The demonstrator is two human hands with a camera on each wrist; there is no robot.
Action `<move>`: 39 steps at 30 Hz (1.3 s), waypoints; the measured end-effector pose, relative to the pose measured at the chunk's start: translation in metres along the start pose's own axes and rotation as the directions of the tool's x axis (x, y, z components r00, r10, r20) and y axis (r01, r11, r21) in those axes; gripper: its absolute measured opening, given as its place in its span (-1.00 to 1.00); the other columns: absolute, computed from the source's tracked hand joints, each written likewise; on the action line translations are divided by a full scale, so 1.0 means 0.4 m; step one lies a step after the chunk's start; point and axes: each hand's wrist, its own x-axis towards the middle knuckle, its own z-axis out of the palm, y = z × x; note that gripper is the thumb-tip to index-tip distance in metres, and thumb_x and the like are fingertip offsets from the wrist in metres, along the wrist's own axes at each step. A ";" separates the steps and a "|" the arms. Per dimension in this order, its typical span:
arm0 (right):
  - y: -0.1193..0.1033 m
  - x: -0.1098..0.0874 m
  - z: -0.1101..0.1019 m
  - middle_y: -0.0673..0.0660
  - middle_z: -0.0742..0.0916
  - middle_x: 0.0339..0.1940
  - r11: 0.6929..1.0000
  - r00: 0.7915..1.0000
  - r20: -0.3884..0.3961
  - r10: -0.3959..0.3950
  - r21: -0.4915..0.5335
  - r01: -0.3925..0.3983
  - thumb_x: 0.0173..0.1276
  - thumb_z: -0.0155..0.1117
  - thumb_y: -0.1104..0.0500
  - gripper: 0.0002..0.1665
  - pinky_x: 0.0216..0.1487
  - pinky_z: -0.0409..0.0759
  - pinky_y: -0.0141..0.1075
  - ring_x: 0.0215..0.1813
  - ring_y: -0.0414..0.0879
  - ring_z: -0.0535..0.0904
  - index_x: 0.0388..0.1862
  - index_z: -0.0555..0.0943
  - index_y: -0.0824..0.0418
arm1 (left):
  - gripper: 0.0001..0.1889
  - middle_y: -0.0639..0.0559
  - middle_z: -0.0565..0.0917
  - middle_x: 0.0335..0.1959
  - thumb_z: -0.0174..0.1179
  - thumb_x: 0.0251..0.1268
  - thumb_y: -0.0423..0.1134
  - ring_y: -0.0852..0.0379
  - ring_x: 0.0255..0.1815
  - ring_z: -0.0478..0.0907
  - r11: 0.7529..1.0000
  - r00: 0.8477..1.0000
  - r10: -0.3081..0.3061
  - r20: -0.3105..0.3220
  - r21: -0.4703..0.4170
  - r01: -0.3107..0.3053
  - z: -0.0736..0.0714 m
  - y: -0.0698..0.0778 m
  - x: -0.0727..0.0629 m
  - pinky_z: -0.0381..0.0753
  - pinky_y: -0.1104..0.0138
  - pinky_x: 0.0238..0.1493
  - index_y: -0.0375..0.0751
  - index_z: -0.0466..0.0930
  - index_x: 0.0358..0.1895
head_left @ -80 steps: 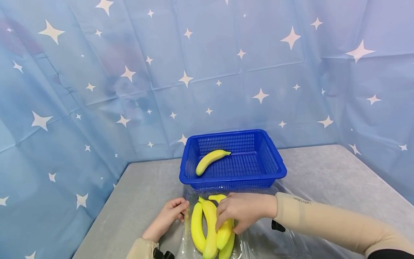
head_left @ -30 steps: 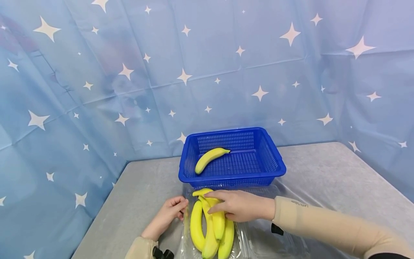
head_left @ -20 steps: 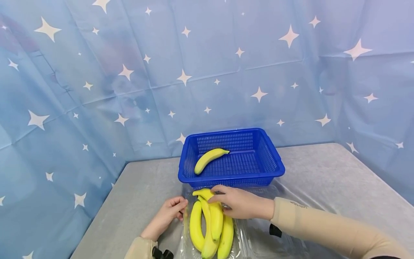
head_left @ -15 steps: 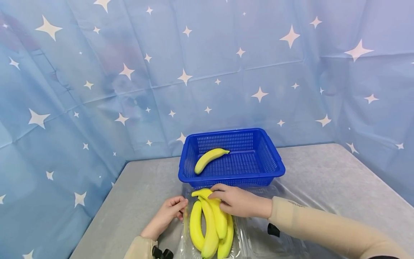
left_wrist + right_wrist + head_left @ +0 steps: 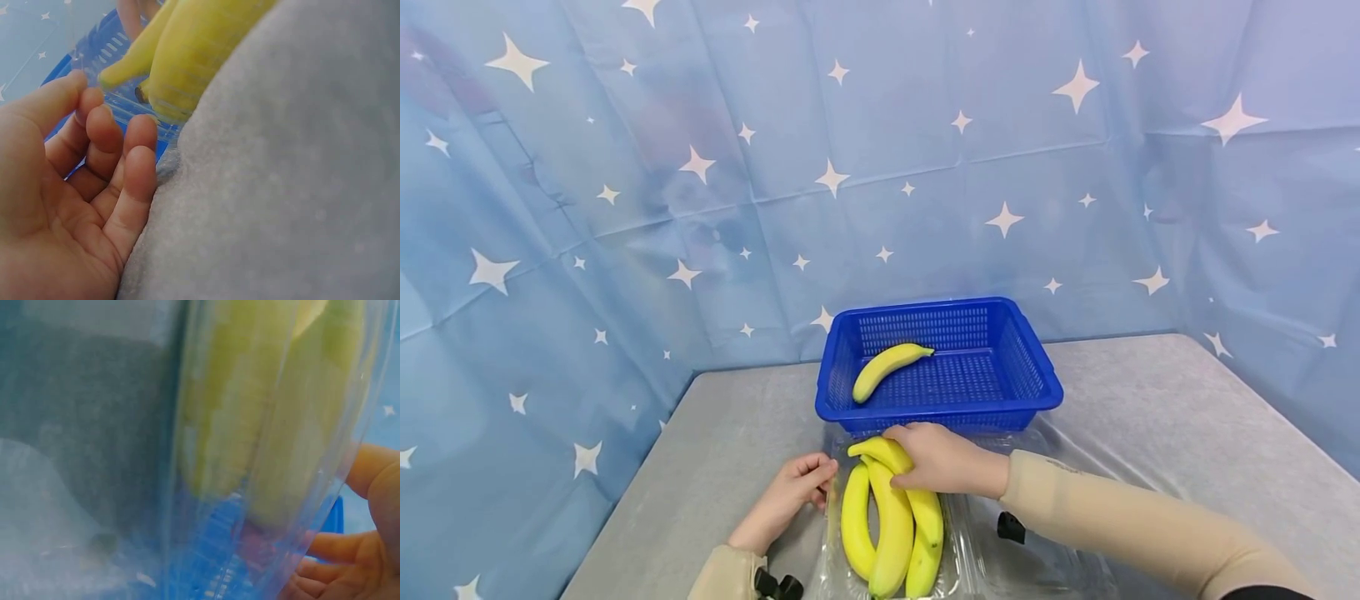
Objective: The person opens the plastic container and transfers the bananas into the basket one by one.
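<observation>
A clear plastic clamshell container lies in front of me with several yellow bananas in it. My left hand pinches the container's left rim between thumb and forefinger; the other fingers curl loosely in the left wrist view. My right hand reaches in from the right and grips the upper part of the top banana, whose stem points left at the far end. Its thumb lies over the middle banana. Through the plastic wall in the right wrist view, bananas show blurred beside the fingers.
Right behind the container stands a blue basket holding a single banana. The container's clear lid lies folded out to the right, under my forearm. Grey cloth covers the table; a starry blue curtain hangs behind.
The top banana has moved away from me, stem now leftward, and its lower end has swung right. My right hand has shifted its grip along it. The left hand stays at the rim.
</observation>
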 end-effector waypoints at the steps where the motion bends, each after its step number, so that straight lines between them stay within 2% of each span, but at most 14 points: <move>1: -0.002 0.001 0.000 0.06 0.68 -0.09 1.000 1.000 0.003 0.011 0.005 -0.011 0.17 0.43 -0.02 -0.30 -0.22 0.53 -0.34 -0.22 -0.24 0.52 0.22 0.49 0.28 | -0.77 0.10 0.53 -0.54 0.13 0.44 -0.13 0.23 -0.60 0.45 1.000 1.000 0.001 0.003 -0.001 -0.001 0.001 0.000 0.000 0.56 0.40 -0.50 -0.14 0.52 -0.40; 5: -0.009 0.003 0.002 0.06 0.68 -0.10 0.999 0.999 0.011 0.032 0.019 -0.032 0.14 0.44 -0.02 -0.27 -0.23 0.52 -0.34 -0.22 -0.23 0.52 0.23 0.48 0.27 | -0.77 0.09 0.53 -0.54 0.13 0.43 -0.13 0.23 -0.60 0.45 1.000 1.000 -0.003 0.011 -0.009 0.003 0.003 0.004 0.000 0.56 0.40 -0.51 -0.16 0.53 -0.39; 14: -0.021 -0.002 0.003 0.11 0.66 0.06 0.999 1.000 0.014 0.026 0.044 -0.026 0.17 0.43 0.07 -0.29 -0.20 0.52 -0.35 -0.06 -0.16 0.54 0.29 0.47 0.23 | -0.77 0.10 0.54 -0.54 0.13 0.44 -0.13 0.24 -0.60 0.45 1.000 1.000 0.005 0.026 -0.005 -0.005 0.002 0.003 0.004 0.55 0.41 -0.51 -0.15 0.53 -0.40; 24: -0.023 -0.003 -0.014 0.07 0.66 0.04 0.999 0.999 -0.036 -0.010 0.035 0.011 0.19 0.40 0.10 -0.33 -0.22 0.51 -0.35 -0.12 -0.20 0.51 0.27 0.48 0.22 | -0.78 0.08 0.54 -0.52 0.13 0.44 -0.15 0.22 -0.58 0.45 1.000 1.000 0.005 0.030 -0.009 -0.005 0.004 0.003 0.005 0.55 0.40 -0.51 -0.17 0.54 -0.38; 39: -0.040 -0.002 -0.048 0.06 0.66 -0.01 0.999 0.999 -0.033 -0.029 0.043 0.031 0.22 0.38 0.13 -0.39 -0.28 0.49 -0.36 -0.18 -0.22 0.50 0.26 0.49 0.20 | -0.75 0.06 0.51 -0.52 0.14 0.43 -0.12 0.18 -0.56 0.44 1.000 1.000 -0.009 0.004 -0.007 0.009 -0.002 -0.002 -0.001 0.55 0.38 -0.50 -0.14 0.51 -0.42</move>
